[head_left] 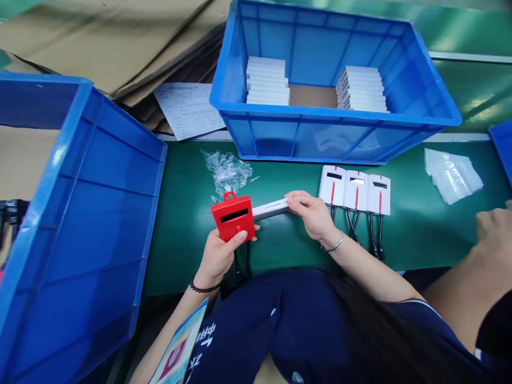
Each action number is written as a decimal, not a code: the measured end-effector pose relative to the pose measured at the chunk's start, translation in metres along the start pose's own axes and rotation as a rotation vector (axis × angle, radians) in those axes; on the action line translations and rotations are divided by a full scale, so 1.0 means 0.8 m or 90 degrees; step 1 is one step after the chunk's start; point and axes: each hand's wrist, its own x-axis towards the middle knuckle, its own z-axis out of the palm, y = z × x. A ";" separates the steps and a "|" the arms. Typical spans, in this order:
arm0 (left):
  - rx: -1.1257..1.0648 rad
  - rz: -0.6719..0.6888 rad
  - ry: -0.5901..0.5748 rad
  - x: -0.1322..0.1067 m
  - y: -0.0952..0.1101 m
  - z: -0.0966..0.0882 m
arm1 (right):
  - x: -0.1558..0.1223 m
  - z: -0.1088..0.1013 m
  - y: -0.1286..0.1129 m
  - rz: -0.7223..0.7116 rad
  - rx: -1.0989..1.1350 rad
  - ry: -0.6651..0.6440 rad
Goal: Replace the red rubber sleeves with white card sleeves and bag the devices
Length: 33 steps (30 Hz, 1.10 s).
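Note:
My left hand [218, 253] is closed around a red flat device [228, 230] with a dark window slot and a hanging loop on top, thumb on its lower front. Black cables [242, 264] hang beneath it. Between thumb and fingers, my right hand [316, 216] grips the far end of a white flat case [272, 208], seen nearly edge-on. Its near end meets the red device's right side; whether they touch is hidden. Right of my right hand lie three white devices [356, 191] in a row, with red stripes, windows and black cables.
A blue crate [336, 133] holding two stacks of white pieces [362, 88] stands behind. Another blue crate [92, 213] is at left. Small clear plastic pieces [228, 170], clear bags [454, 176] and a printed sheet [190, 109] lie around. Another person's hand [494, 232] is at right.

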 end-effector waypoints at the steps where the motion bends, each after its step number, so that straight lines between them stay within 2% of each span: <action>1: -0.013 -0.010 0.003 0.001 -0.001 0.000 | 0.000 0.000 0.000 -0.001 -0.011 -0.005; 6: -0.065 -0.055 0.021 0.003 -0.005 -0.001 | -0.001 0.000 -0.002 -0.015 -0.052 -0.019; 12: -0.074 -0.057 0.004 0.004 -0.006 -0.001 | 0.005 -0.004 -0.003 -0.007 -0.077 -0.041; 18: -0.097 -0.067 -0.021 0.006 -0.015 0.000 | 0.009 -0.004 -0.005 -0.006 -0.120 -0.105; 23: -0.124 -0.033 -0.067 -0.002 0.004 -0.007 | 0.014 -0.014 -0.011 -0.036 -0.138 -0.099; 27: -0.142 -0.054 -0.117 -0.005 0.023 -0.020 | 0.025 -0.027 -0.020 -0.067 -0.137 -0.161; 30: -0.154 -0.086 -0.098 -0.002 0.027 -0.029 | 0.029 -0.037 -0.030 -0.054 -0.152 -0.204; 33: -0.182 -0.123 -0.061 0.001 0.024 -0.029 | 0.028 -0.043 -0.040 -0.088 -0.142 -0.252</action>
